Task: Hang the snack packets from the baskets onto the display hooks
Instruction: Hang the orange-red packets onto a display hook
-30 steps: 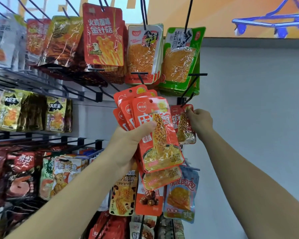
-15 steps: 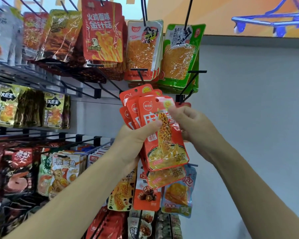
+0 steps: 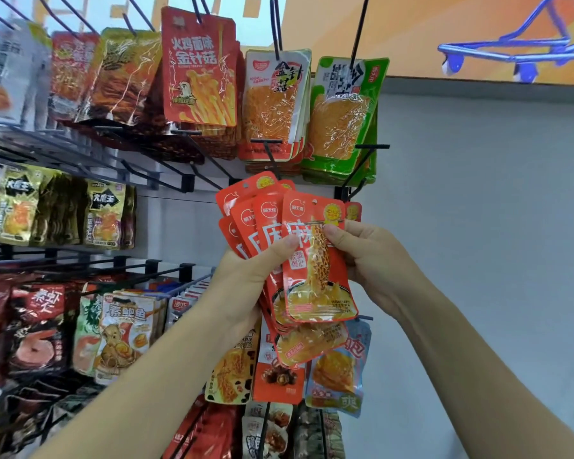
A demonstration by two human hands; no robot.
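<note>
Here, the thumb of the right hand [image 3: 371, 260] lies flat on the upper right face of the front packet [image 3: 315, 279]. The other fingers are curled round behind the packet, so it is pinched at its right edge; their tips are hidden by the foil. The thumb of the left hand [image 3: 246, 279] presses across the front of a fan of red packets [image 3: 246, 207], its tip touching the left edge of the front packet. The left fingers are wrapped behind the stack and cannot be seen. Both grips are narrow and closed on foil.

The front packet stands upright on top of the fan, with its punched hole at the top centre and its lower edge overlapping the packets beneath. The fan spreads up and to the left, four or five tops showing, and one more packet sticks out below it, tilted.

Just above and right of the hands a black display hook [image 3: 342, 193] juts from the grey wall [image 3: 478, 226]. A corner of another red packet [image 3: 353, 212] shows between that hook and the right hand; what holds it cannot be told.

Higher up hang green packets [image 3: 342, 120], white and orange packets [image 3: 272, 104] and a tall red packet [image 3: 199, 71], each on its own hook. Below the hands hang a pale blue packet [image 3: 338, 369] and an orange packet [image 3: 279, 376], side by side. More rows of snacks fill the rack to the left.
</note>
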